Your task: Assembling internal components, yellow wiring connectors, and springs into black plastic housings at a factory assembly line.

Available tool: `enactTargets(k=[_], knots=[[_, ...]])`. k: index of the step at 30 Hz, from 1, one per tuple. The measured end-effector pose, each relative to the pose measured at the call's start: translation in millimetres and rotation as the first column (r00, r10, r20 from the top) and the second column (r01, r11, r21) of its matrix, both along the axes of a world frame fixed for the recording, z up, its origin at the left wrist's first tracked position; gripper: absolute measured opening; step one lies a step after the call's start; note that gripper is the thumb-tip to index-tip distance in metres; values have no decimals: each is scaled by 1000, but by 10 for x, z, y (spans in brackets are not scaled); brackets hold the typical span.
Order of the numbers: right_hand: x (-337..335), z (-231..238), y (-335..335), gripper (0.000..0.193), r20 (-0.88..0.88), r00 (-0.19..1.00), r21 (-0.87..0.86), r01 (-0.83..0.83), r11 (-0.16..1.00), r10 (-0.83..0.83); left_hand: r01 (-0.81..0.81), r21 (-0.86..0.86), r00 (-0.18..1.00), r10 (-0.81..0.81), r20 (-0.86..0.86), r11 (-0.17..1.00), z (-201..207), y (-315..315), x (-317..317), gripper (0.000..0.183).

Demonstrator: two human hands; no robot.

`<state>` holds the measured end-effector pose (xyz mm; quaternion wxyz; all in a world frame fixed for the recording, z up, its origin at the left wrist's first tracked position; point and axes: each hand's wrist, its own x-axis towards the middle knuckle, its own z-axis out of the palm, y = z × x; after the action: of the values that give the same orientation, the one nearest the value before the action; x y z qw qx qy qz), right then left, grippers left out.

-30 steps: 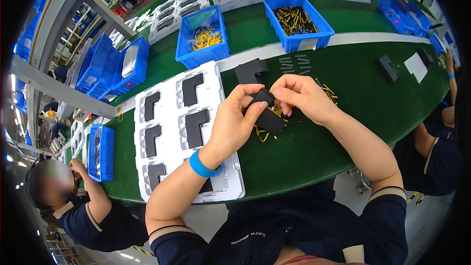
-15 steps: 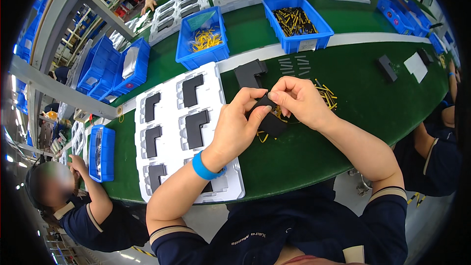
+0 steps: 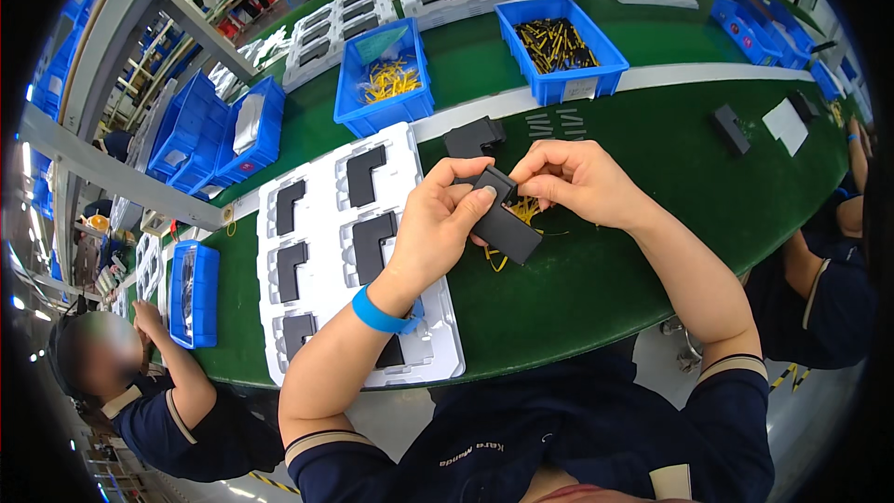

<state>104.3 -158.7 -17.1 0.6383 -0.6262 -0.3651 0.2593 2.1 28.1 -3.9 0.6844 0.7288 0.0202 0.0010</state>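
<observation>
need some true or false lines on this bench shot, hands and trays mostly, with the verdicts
1. The left hand grips a black part. True.
2. The blue wristband is on the right wrist. False: it is on the left wrist.
3. The white tray lies to the left of the black part being held. True.
4. The right hand lies flat on the green tabletop. False: its fingers are bent, close to the black part.
5. The bin of black and yellow pieces stands left of the bin of yellow pieces. False: it stands to the right.
</observation>
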Motion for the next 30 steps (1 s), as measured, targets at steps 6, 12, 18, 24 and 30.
enactTargets(k=[6, 12, 18, 24, 30], knots=[[-11, 13, 12, 9, 228, 972, -14, 61, 998, -57, 21, -83, 997, -26, -66, 996, 9, 5, -8, 31], [37, 39, -26, 9, 234, 972, -15, 37, 999, -32, 93, -101, 988, -105, -112, 991, 44, 7, 31, 35], [68, 20, -38, 13, -12, 999, -47, -35, 998, 35, 66, -31, 998, -66, -14, 997, -1, -32, 14, 33], [-52, 54, 10, 15, -156, 988, -67, 4, 998, -14, -20, 168, 996, 4, 92, 986, -22, -115, -53, 32], [-164, 24, 56, 15, -21, 990, -112, 136, 984, -140, -89, 263, 981, 39, 190, 961, -113, -143, -58, 28]])
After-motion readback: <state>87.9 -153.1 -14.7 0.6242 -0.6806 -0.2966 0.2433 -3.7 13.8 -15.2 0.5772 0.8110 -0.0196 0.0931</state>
